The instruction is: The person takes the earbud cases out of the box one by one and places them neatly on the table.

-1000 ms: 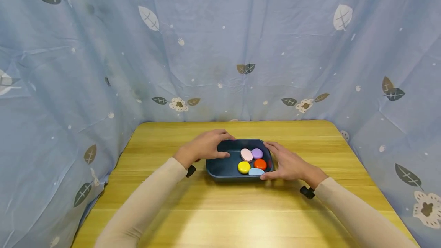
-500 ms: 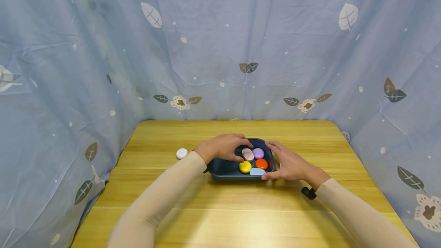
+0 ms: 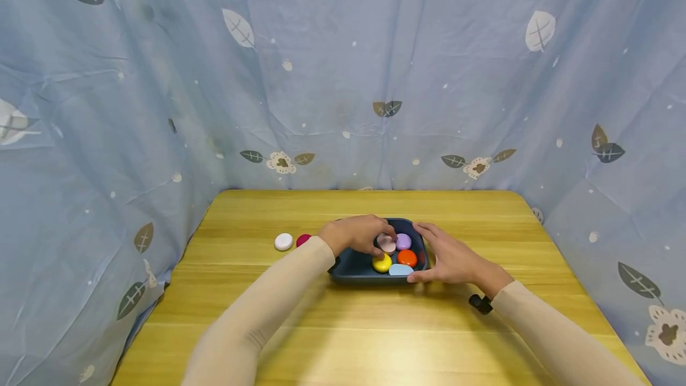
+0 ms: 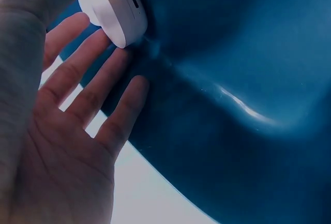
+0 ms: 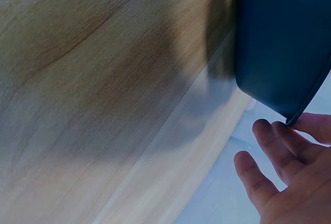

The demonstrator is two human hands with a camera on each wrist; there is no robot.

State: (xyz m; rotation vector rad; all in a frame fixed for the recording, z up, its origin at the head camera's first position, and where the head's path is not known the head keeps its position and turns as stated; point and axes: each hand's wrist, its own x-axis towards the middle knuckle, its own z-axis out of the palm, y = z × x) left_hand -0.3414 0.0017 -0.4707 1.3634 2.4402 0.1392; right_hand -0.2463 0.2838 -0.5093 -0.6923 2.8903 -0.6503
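A dark blue tray stands on the table. In it lies a pink earbud case, its port visible in the left wrist view. My left hand reaches over the tray's left part and pinches this case, thumb on the near side, fingers on the far side. Beside it are rounded pieces: purple, yellow, red and light blue. My right hand grips the tray's right end, thumb at the near corner and fingertips at the far one.
Left of the tray, a white rounded piece lies on the wooden table. A crimson one next to it is partly hidden by my left sleeve. A blue patterned curtain hangs behind the table and along both sides.
My left hand has moved right, from the tray's left part to the pink case. The white and crimson pieces have come into sight behind the sleeve. My right hand stays on the tray.
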